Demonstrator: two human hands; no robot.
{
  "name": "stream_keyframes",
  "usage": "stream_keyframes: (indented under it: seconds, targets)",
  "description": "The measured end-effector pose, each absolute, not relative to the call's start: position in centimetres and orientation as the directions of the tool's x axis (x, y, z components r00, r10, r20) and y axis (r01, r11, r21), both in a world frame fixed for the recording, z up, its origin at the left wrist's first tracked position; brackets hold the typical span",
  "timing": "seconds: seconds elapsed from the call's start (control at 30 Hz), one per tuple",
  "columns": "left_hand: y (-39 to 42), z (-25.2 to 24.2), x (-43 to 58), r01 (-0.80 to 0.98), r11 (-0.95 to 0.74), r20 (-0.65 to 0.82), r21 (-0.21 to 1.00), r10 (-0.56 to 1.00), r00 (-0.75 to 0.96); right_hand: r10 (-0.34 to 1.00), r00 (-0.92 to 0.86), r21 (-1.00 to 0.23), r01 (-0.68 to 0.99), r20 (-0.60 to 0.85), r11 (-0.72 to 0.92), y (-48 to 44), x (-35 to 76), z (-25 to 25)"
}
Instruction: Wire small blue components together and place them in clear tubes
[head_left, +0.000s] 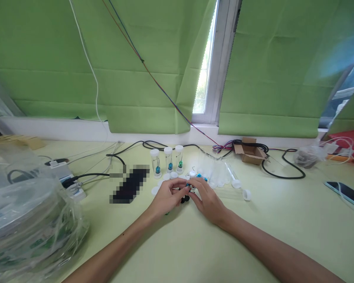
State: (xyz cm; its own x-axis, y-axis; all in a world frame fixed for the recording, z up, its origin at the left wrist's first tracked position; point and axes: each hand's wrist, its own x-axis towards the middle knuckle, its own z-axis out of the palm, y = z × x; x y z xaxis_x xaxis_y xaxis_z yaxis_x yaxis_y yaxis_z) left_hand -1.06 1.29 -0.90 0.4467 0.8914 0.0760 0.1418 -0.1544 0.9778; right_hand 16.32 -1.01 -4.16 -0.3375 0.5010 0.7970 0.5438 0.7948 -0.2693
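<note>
My left hand (170,193) and my right hand (209,198) meet over the table, fingertips pinched together. Between them is a small blue piece (188,184), mostly covered by the fingers, so its kind cannot be made out. Small black round pieces (185,199) lie just beneath the fingertips. Behind my right hand are more blue pieces (201,177). Three clear tubes with white caps stand upright behind my hands: the left tube (155,162) and middle tube (168,159) hold something blue, the right tube (179,158) something green.
Clear tubes (221,175) and a loose white cap (247,195) lie right of my hands. Farther back are a small open cardboard box (251,152) and black cables (286,177). A phone (346,195) lies far right. A plastic-wrapped bundle (32,228) and a power strip (66,179) occupy the left.
</note>
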Motion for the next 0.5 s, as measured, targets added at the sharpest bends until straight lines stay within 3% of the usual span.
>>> stream_keyframes:
  seconds: [0.23, 0.5]
  targets:
    - [1.55, -1.21, -0.94, 0.102, -0.125, 0.078, 0.987, 0.923, 0.376, 0.505, -0.359, -0.263, 0.545, 0.785, 0.796, -0.99, 16.24, -4.12]
    - [2.01, -1.44, -1.42, 0.284, -0.309, 0.286, 0.908, 0.951, 0.122, 0.552, -0.417, -0.257, 0.579, 0.722, 0.774, -1.02, 16.34, -3.89]
